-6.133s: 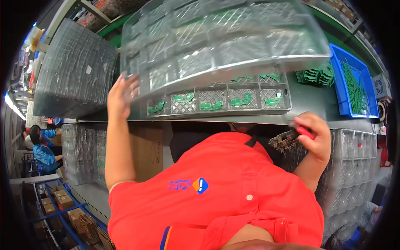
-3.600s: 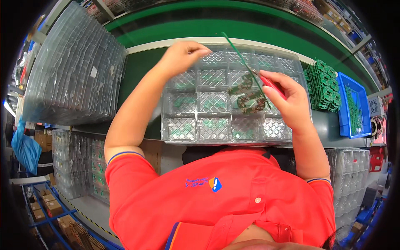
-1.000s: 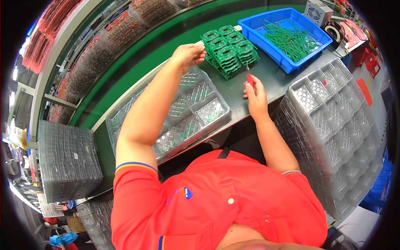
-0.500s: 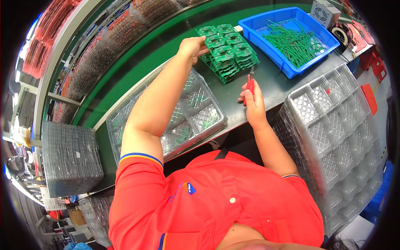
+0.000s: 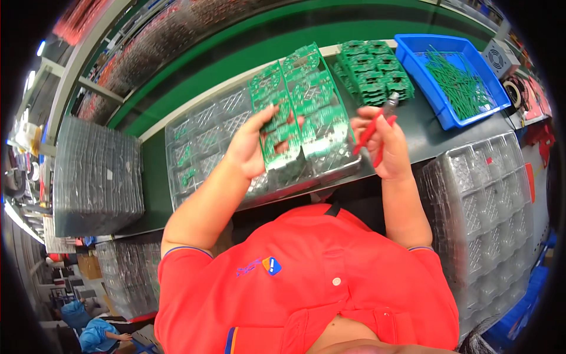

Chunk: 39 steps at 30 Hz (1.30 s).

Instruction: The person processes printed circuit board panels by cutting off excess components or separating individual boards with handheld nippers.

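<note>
Left hand [image 5: 250, 150] grasping green circuit board panel [image 5: 298, 106], held up over clear tray [image 5: 200, 147] at bench [image 5: 430, 130] middle. Right hand [image 5: 386, 147] clenched on red-handled cutters [image 5: 377, 127], just beside panel; stacked boards [image 5: 371, 74] + blue bin [image 5: 451, 76] toward right end.

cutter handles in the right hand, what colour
Red, on the cutters in the right hand; clearest in the head view.

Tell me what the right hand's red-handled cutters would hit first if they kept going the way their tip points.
Held in the right hand, the red-handled cutters point up and away toward the stack of green circuit boards on the bench. That stack would likely come first, though depth is hard to judge in this fisheye view.
</note>
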Motion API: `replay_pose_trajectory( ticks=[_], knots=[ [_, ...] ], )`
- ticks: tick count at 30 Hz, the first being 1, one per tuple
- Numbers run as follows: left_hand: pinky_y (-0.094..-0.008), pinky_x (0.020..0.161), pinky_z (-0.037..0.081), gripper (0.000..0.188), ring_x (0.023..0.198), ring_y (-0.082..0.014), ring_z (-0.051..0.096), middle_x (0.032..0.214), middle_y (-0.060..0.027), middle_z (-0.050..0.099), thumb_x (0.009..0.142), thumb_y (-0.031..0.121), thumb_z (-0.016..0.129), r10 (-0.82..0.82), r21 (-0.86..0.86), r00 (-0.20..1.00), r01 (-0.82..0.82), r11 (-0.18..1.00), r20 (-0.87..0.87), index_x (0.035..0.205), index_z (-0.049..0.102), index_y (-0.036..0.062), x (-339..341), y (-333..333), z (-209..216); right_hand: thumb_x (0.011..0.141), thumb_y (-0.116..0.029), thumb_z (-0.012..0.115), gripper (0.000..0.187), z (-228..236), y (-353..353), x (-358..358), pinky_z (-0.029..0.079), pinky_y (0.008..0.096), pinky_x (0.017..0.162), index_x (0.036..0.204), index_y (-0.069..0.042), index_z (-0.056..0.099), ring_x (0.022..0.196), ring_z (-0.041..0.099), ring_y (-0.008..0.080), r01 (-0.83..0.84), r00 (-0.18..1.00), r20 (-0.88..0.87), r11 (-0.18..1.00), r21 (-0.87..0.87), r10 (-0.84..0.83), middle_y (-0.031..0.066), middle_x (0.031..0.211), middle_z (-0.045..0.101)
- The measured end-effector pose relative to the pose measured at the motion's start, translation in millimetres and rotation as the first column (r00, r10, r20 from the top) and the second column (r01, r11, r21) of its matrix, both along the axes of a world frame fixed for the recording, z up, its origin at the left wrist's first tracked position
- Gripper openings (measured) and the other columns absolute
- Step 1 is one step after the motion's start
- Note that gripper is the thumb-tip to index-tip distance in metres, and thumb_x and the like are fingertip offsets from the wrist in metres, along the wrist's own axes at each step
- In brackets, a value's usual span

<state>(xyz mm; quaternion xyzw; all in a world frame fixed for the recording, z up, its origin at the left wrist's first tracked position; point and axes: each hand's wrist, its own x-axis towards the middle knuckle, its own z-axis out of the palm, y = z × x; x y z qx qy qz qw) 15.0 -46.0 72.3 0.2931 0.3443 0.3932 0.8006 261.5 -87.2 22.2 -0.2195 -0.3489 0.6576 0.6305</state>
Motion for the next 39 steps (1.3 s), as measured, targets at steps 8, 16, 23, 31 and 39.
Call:
replay_pose_trajectory(
  ticks=[8, 16, 23, 31, 39],
  knots=[
    [-0.0327, 0.075, 0.050, 0.034, 0.088, -0.0188, 0.059, 0.101, -0.0099, 0.059, 0.080, 0.015, 0.057, 0.081, 0.227, 0.997, -0.077, 0.971, -0.006, 0.109, 0.051, -0.0005, -42, -66, 3, 0.079, -0.015, 0.058, 0.039, 47, -3, -88, 0.047, 0.0280, 0.075, 0.113, 0.002, 0.047, 0.087, 0.057, 0.0167, -0.243, 0.962, 0.118, 0.969, -0.047, 0.246, 0.0113, 0.101, 0.057],
    [-0.0321, 0.078, 0.049, 0.028, 0.087, -0.0170, 0.059, 0.098, -0.0100, 0.060, 0.080, 0.011, 0.057, 0.169, 0.294, 0.986, -0.158, 0.943, -0.013, 0.106, 0.054, -0.0008, -63, -73, 5, 0.076, -0.008, 0.060, 0.034, 54, -14, -116, 0.047, 0.0309, 0.077, 0.108, 0.000, 0.050, 0.087, 0.059, 0.0162, -0.136, 0.905, 0.407, 0.991, -0.006, 0.127, 0.0102, 0.099, 0.059],
    [-0.0312, 0.074, 0.050, 0.026, 0.086, -0.0178, 0.060, 0.099, -0.0109, 0.061, 0.082, 0.008, 0.054, 0.242, 0.371, 0.970, -0.225, 0.901, 0.001, 0.106, 0.055, -0.0014, -52, -72, -4, 0.079, -0.003, 0.058, 0.022, 59, -13, -128, 0.047, 0.0251, 0.071, 0.100, 0.001, 0.055, 0.077, 0.060, 0.0137, 0.007, 0.887, 0.458, 0.992, 0.126, -0.064, 0.0085, 0.089, 0.063],
    [-0.0320, 0.072, 0.050, 0.028, 0.079, -0.0173, 0.060, 0.092, -0.0106, 0.063, 0.084, 0.017, 0.053, 0.212, 0.221, 0.976, -0.215, 0.951, 0.041, 0.104, 0.055, -0.0019, -64, -59, -3, 0.080, -0.013, 0.056, 0.022, 75, 12, -123, 0.050, 0.0269, 0.061, 0.099, -0.001, 0.057, 0.072, 0.058, 0.0130, -0.047, 0.892, 0.450, 0.999, -0.019, 0.050, 0.0102, 0.089, 0.064],
    [-0.0454, 0.085, 0.046, 0.037, 0.102, -0.0290, 0.053, 0.112, -0.0175, 0.053, 0.090, 0.027, 0.040, 0.220, -0.056, 0.927, -0.213, 0.975, 0.304, 0.113, 0.046, -0.0014, -96, -64, -18, 0.083, -0.023, 0.054, 0.032, 32, 69, -66, 0.048, 0.0257, 0.060, 0.107, -0.002, 0.052, 0.086, 0.057, 0.0105, -0.038, 0.826, 0.518, 0.938, -0.344, 0.223, 0.0072, 0.097, 0.063]
  ],
)
